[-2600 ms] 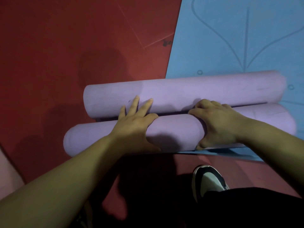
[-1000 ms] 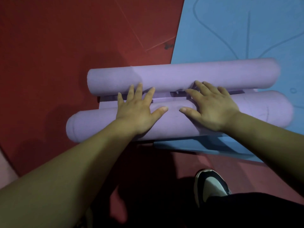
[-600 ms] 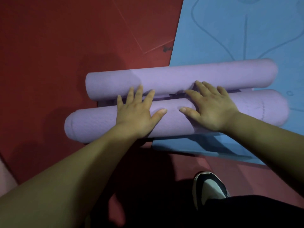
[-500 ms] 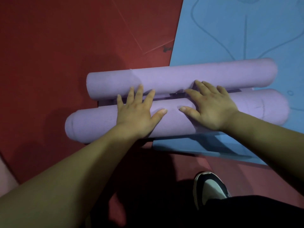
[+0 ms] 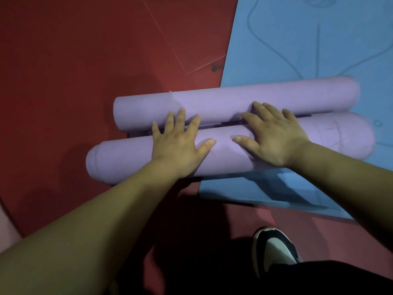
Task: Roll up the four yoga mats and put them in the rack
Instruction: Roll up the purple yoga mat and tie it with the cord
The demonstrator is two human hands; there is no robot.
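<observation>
A purple yoga mat lies across the floor, curled into two parallel rolls. The near roll (image 5: 119,160) is the thicker one, and the far roll (image 5: 234,99) lies just beyond it with a thin dark gap between them. My left hand (image 5: 178,143) lies flat on the near roll with spread, straight fingers whose tips reach the far roll. My right hand (image 5: 274,137) presses flat on the near roll beside it, fingertips at the gap. A blue yoga mat (image 5: 308,43) lies unrolled under the right ends of both rolls. No rack is in view.
Red floor (image 5: 74,60) covers the left and the near side. My shoe (image 5: 274,250) stands on it at the bottom right, close to the blue mat's near edge (image 5: 255,201). A pale strip (image 5: 6,228) shows at the lower left.
2.6 s ago my hands curled round the near roll; since then they have flattened on top of it with fingers straight. Over the last second they have hardly moved.
</observation>
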